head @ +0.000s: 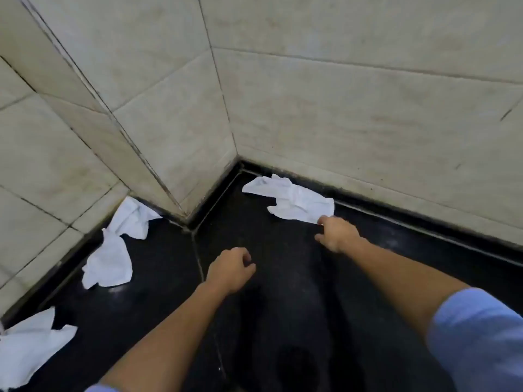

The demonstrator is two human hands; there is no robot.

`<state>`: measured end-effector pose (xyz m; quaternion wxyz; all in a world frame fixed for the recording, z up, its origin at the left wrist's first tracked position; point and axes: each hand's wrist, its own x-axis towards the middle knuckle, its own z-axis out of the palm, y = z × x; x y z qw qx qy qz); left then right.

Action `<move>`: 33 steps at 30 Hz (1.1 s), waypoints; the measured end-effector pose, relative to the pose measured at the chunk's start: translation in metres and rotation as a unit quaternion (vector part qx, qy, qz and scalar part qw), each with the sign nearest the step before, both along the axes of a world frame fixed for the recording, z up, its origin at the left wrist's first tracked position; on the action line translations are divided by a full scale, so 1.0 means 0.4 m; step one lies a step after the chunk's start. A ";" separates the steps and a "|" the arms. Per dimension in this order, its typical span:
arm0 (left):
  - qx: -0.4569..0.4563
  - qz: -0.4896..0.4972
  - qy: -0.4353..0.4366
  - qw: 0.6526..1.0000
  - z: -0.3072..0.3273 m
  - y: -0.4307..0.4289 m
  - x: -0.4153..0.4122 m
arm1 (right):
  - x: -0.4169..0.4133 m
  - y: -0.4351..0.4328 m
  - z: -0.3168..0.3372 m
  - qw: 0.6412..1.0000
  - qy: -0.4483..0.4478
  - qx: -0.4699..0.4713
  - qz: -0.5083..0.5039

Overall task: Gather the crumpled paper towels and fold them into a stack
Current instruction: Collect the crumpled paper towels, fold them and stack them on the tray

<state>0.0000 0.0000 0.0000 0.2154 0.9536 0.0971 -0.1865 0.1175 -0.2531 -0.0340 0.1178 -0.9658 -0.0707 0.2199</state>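
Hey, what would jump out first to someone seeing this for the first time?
White crumpled towels glare against the black floor: the corner towel under the far wall, a left-wall bunch, and a bottom-left towel. The right hand touches the corner towel's near edge; the left hand hovers empty.

Right hand (338,234) touches towel (291,200); left hand (230,268) hovers.

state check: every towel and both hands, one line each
far towel: crumpled, on floor by back wall
corner towel: crumpled, on floor against left wall
middle towel: crumpled, on floor, untouched
near-left towel: crumpled, on floor, untouched
left hand: loosely curled, empty
right hand: fingertips at far towel's corner; grip unclear
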 end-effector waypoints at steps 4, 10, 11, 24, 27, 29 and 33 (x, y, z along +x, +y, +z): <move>-0.015 0.014 0.034 0.999 -0.074 0.020 0.032 | 0.106 0.022 -0.054 0.999 -0.023 0.018 -0.044; -0.054 0.018 0.035 0.998 -0.175 0.072 0.072 | 0.188 0.052 -0.205 0.988 -0.030 0.077 -0.128; -0.060 0.021 0.032 0.997 -0.185 0.081 0.075 | 0.192 0.055 -0.220 0.986 -0.021 0.071 -0.150; -0.123 0.058 0.041 0.990 -0.170 0.148 0.079 | -0.088 0.133 -0.029 0.978 -0.009 0.190 -0.088; -0.129 0.064 0.043 0.989 -0.165 0.149 0.042 | -0.249 0.124 -0.041 0.980 0.021 0.191 -0.055; -0.128 0.069 0.048 0.988 -0.177 0.139 0.009 | -0.353 0.103 -0.076 0.984 0.047 0.168 -0.039; -0.107 0.054 0.052 0.991 -0.217 0.082 -0.054 | -0.502 0.052 -0.136 0.988 0.131 0.083 -0.015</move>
